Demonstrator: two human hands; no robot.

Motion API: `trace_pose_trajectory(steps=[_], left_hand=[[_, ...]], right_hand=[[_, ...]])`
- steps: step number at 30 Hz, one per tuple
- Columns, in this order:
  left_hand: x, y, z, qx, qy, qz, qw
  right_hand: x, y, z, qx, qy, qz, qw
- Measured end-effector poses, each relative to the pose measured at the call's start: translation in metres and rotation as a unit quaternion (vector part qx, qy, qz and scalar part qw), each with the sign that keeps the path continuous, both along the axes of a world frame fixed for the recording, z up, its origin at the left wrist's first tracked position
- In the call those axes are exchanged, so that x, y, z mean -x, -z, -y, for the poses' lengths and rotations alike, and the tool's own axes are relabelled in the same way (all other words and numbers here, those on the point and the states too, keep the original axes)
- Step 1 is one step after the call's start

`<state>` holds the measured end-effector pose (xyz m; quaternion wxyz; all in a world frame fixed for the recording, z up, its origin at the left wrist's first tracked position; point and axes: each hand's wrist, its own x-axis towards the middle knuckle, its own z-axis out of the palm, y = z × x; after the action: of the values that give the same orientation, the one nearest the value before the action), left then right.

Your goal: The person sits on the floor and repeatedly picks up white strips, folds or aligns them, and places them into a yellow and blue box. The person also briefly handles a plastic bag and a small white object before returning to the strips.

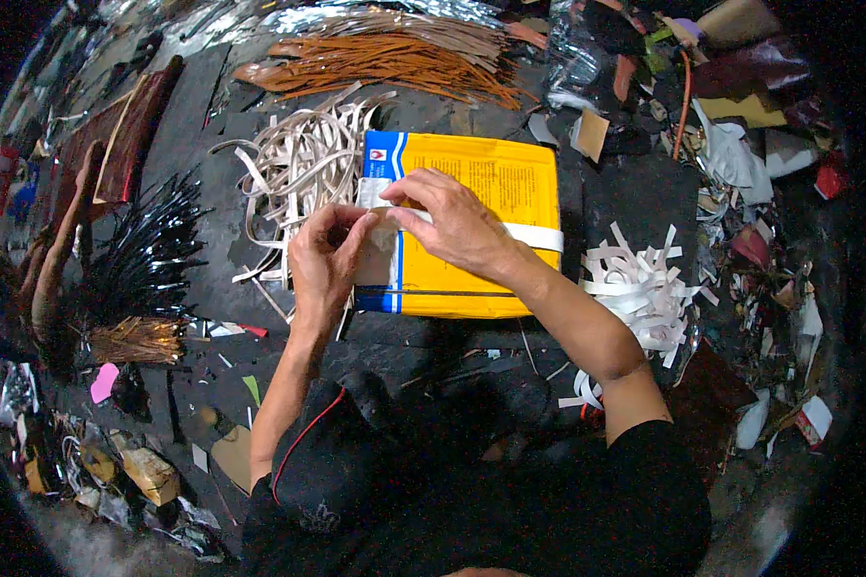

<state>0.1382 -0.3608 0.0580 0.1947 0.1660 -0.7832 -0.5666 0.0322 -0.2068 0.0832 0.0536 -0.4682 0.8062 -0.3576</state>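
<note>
A yellow rectangular tin-like block (471, 173) with a blue-and-white end lies in front of me on the dark work surface. Across its top runs a flat white strip (539, 237), its far end reaching the block's right edge and its middle hidden beneath my right hand. My left hand (322, 255) is closed in a pinch at the strip's left end, over a pale patch (375, 262) on the block. Just beside it, my right hand (452, 221) bends its thumb and fingers together on the same strip; the exact contact is partly covered.
A tangle of greyish-white strips (303, 163) lies left of the block, and cut white strips (640, 288) are heaped at right. Brown strips (394, 72) spread along the back. Black strips (149, 250) lie at left, near a curved wooden handle (65, 250). Scraps (741, 154) crowd the right.
</note>
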Motion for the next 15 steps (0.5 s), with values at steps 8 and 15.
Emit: trace_pose_trajectory(steps=[8, 15], left_hand=[[-0.003, 0.006, 0.006, 0.03, -0.02, 0.023, 0.999], [-0.007, 0.015, 0.016, -0.101, 0.022, 0.064, 0.993]], right_hand=[[-0.001, 0.013, 0.005, 0.067, -0.018, 0.044, 0.997], [-0.006, 0.024, 0.011, 0.074, -0.041, -0.058, 0.995]])
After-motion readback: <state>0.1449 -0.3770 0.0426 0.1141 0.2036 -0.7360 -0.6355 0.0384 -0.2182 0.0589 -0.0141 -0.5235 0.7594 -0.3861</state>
